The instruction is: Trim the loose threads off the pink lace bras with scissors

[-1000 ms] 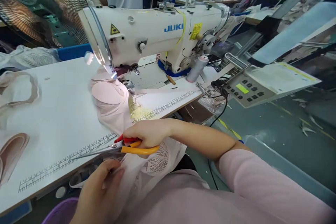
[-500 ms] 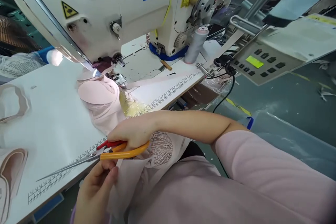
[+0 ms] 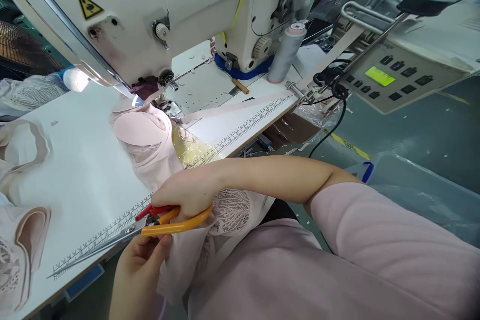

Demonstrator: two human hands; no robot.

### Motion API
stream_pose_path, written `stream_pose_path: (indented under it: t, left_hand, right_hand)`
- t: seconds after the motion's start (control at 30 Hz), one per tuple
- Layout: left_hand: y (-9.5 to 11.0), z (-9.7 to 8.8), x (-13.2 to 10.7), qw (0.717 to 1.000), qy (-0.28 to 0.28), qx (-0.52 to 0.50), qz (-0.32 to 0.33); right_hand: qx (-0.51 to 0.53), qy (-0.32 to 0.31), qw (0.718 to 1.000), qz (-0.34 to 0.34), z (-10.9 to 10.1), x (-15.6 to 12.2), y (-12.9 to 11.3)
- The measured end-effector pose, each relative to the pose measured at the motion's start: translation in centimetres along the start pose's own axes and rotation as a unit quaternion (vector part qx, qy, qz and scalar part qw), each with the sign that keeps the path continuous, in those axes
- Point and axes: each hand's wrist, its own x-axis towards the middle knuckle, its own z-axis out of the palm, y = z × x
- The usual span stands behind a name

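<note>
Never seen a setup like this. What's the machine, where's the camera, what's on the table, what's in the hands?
There's no robot here: a person works bare-handed, seen from a camera worn on their head, looking forward and down.

The big white machine marked JUKI is a sewing machine. A pink garment piece lies at its needle end. On the right is a control box with a lit green display.

On the white table stands a grey thread spool, and folded pale pieces lie at the left. A ruler scale runs along the front edge.

The right hand holds orange-handled scissors, blades pointing left. The left hand, just below, appears to pinch pale fabric.
</note>
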Motion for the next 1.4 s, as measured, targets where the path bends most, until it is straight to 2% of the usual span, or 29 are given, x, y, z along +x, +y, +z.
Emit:
stream_pose_path:
  t: [0.13, 0.23, 0.3, 0.33, 0.43, 0.47, 0.5, 0.63, 0.73, 1.0, 1.2, 1.4]
  left_hand:
    - [0.3, 0.5, -0.1, 0.999, -0.005, 0.025, -0.030]
    - [0.6, 1.3, -0.4, 1.000, -0.003, -0.014, -0.018]
    - [0.6, 1.7, -0.5, 0.999, 0.005, -0.048, -0.005]
    - [0.6, 1.7, -0.6, 0.998, 0.008, -0.058, -0.001]
    - [0.2, 1.1, -0.5, 0.998, -0.011, -0.057, -0.009]
    - [-0.1, 0.8, -0.4, 0.998, -0.016, -0.056, -0.013]
    - [-0.3, 0.6, -0.4, 0.998, -0.019, -0.058, -0.015]
    - [-1.0, 0.0, -0.5, 0.997, -0.011, -0.074, -0.005]
    - [-1.2, 0.3, -0.8, 0.997, -0.009, -0.076, -0.004]
    - [-1.7, 0.4, -1.6, 0.998, 0.006, -0.059, -0.011]
    - [-1.4, 0.8, -2.0, 0.998, 0.035, -0.060, -0.006]
    - [-1.0, 1.1, -2.1, 0.998, 0.039, -0.051, -0.002]
  right_hand:
    - [0.007, 0.003, 1.000, -0.016, 0.2, -0.1, 0.0]
    - [0.014, 0.010, 1.000, 0.003, 0.5, -0.5, 0.0]
    - [0.041, 0.069, 0.996, 0.030, 1.1, -1.1, -0.2]
    - [0.063, 0.123, 0.989, 0.045, 1.6, -1.7, -0.3]
    - [0.135, 0.288, 0.945, 0.082, 3.4, -3.8, -0.7]
    - [0.158, 0.295, 0.938, 0.087, 4.2, -4.6, -0.7]
    - [0.177, 0.276, 0.941, 0.089, 5.1, -5.4, -0.7]
    - [0.174, 0.067, 0.975, 0.121, 8.7, -7.2, -0.1]
    - [0.153, 0.009, 0.973, 0.171, 10.3, -7.1, 0.0]
    - [0.144, -0.008, 0.967, 0.211, 10.0, -5.7, -1.1]
    - [0.141, -0.002, 0.964, 0.226, 9.9, -5.4, -1.5]
    - [0.160, 0.016, 0.958, 0.238, 10.4, -5.1, -1.8]
